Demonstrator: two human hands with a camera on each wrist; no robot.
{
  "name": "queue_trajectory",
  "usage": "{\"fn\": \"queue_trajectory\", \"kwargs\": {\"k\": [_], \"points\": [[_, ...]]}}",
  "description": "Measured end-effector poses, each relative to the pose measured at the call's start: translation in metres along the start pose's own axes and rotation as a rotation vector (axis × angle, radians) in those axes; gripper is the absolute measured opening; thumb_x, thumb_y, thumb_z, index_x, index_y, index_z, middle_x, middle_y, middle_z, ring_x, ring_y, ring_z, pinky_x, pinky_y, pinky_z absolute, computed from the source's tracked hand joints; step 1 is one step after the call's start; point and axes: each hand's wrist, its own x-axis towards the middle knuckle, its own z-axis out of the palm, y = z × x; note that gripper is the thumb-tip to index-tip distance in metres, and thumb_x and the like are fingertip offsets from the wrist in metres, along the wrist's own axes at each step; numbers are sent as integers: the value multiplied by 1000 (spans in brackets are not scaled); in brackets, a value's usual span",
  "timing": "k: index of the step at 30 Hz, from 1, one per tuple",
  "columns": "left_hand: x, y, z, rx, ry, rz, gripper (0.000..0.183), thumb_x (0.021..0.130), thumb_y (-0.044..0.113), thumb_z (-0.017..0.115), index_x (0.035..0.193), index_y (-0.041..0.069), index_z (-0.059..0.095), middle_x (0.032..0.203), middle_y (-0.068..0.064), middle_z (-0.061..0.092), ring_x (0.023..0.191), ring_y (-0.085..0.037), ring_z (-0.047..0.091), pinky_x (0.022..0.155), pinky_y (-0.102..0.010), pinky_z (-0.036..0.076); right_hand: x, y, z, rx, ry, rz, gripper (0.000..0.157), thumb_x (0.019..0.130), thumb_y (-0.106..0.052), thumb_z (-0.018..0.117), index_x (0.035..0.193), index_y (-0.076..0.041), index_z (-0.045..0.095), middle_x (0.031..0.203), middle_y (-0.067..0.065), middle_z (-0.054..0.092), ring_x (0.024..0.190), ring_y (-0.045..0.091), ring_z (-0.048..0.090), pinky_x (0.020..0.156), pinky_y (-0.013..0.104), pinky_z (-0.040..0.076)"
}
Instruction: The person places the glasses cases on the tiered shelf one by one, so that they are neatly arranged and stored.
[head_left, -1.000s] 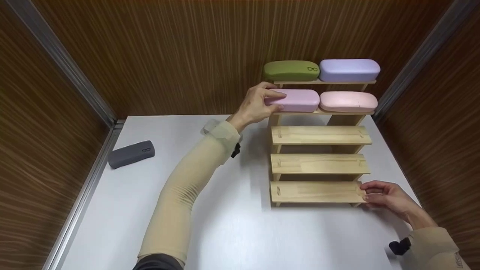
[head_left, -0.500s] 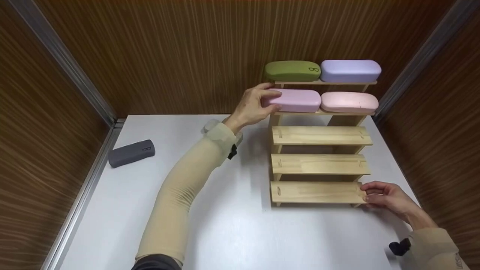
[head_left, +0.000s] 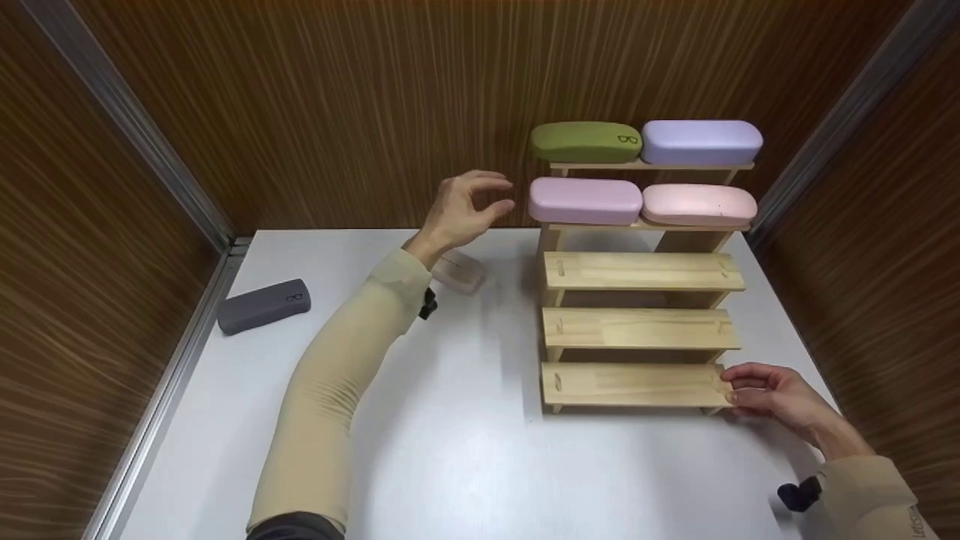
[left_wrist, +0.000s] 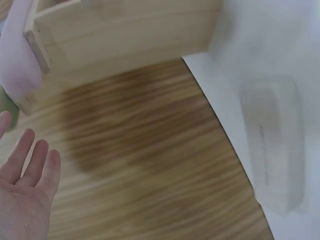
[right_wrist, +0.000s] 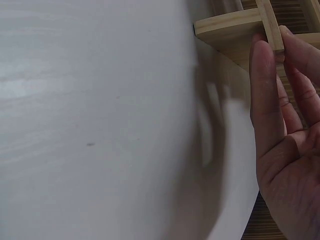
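Note:
My left hand (head_left: 459, 214) is in the air left of the stepped wooden shelf rack (head_left: 641, 330), fingers loosely bent and holding nothing. Just right of its fingertips, a mauve-pink glasses case (head_left: 585, 201) sits on the second tier from the top, beside a light pink glasses case (head_left: 699, 204). Above them on the top tier are a green glasses case (head_left: 585, 142) and a lavender one (head_left: 701, 142). With thumb and fingers, my right hand (head_left: 784, 397) pinches the right end of the lowest shelf board; the right wrist view shows the thumb (right_wrist: 265, 85) against that board's end.
A dark grey glasses case (head_left: 264, 306) lies on the white table (head_left: 465, 450) at the left. Behind my left wrist lies a translucent case (left_wrist: 272, 145), near the table's back edge. Brown wood-grain walls (head_left: 337, 112) enclose the back and both sides.
My left hand has let go of the mauve-pink case and drawn back to the left, uncovering the translucent case. The mauve-pink case stays on its tier; my right hand has not moved.

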Motion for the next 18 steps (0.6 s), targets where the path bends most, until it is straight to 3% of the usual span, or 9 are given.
{"fn": "queue_trajectory", "kwargs": {"k": [10, 18], "points": [[-34, -44, -20, 33, -67, -122, 37, 108, 24, 77, 143, 12, 77, 150, -10, 75, 144, -28, 68, 123, -47, 54, 1, 1, -1, -21, 13, 5, 36, 105, 10, 66, 122, -17, 81, 114, -13, 83, 96, 8, 81, 81, 28, 70], [-53, -83, -18, 66, -80, -212, 43, 107, 18, 76, 148, 9, 72, 156, -14, 70, 151, -33, 63, 129, -54, 50, 1, 2, -1, -24, 13, 4, 36, 105, 9, 66, 122, -18, 81, 113, -13, 84, 97, 7, 80, 80, 26, 69]]}}
